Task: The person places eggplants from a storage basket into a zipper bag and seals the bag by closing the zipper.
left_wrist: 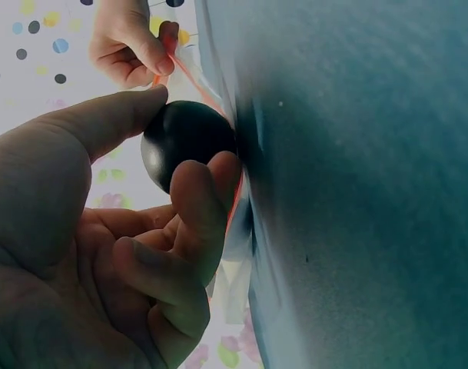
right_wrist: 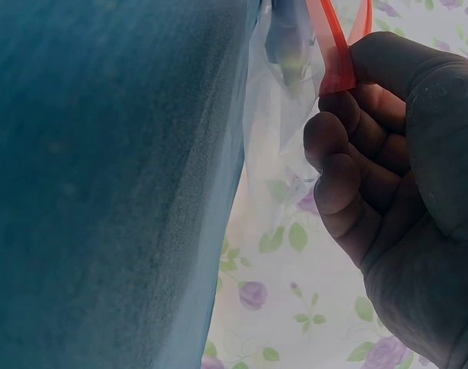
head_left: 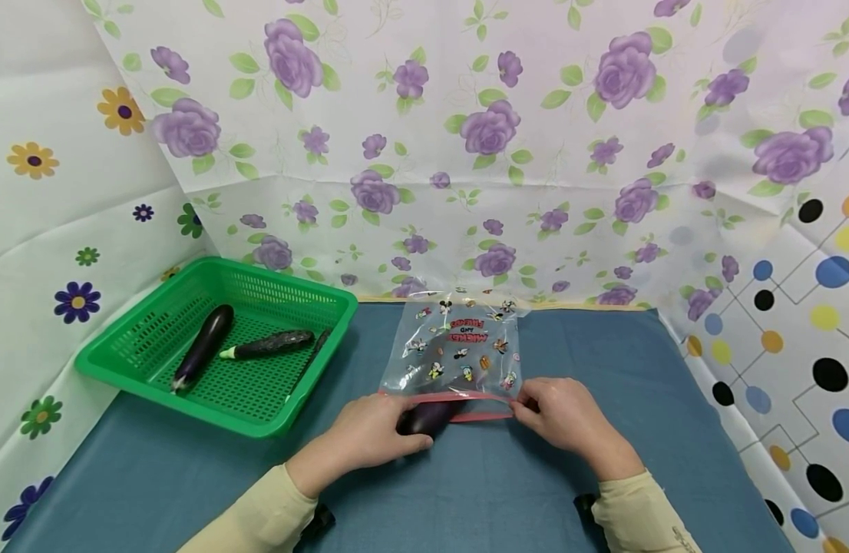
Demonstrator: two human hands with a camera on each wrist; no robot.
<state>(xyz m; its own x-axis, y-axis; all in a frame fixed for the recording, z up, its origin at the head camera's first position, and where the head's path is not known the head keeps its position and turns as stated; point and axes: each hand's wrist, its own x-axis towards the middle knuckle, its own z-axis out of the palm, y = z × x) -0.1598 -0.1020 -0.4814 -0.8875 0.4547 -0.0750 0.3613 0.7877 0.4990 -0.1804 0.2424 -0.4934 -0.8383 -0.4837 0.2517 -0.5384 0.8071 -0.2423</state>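
A clear zip bag (head_left: 459, 353) with cartoon prints lies on the blue cloth, its red-edged mouth spread toward me. Partly inside that mouth is a dark purple eggplant (head_left: 430, 418), its rounded end sticking out. My left hand (head_left: 369, 434) holds this end between thumb and fingers; the left wrist view shows the eggplant (left_wrist: 189, 142) end-on in the grip. At the mouth's right corner my right hand (head_left: 559, 415) pinches the red zip edge (right_wrist: 337, 58) between thumb and forefinger. The eggplant's far part shows only dimly through the plastic.
At the left stands a green plastic basket (head_left: 259, 421). Inside it lie an eggplant (head_left: 205, 346), a dark bumpy cucumber-like vegetable (head_left: 269, 344) and a thin dark piece (head_left: 312, 355) along the right wall. A flowered sheet (head_left: 424, 153) rises behind the blue cloth (head_left: 604, 361).
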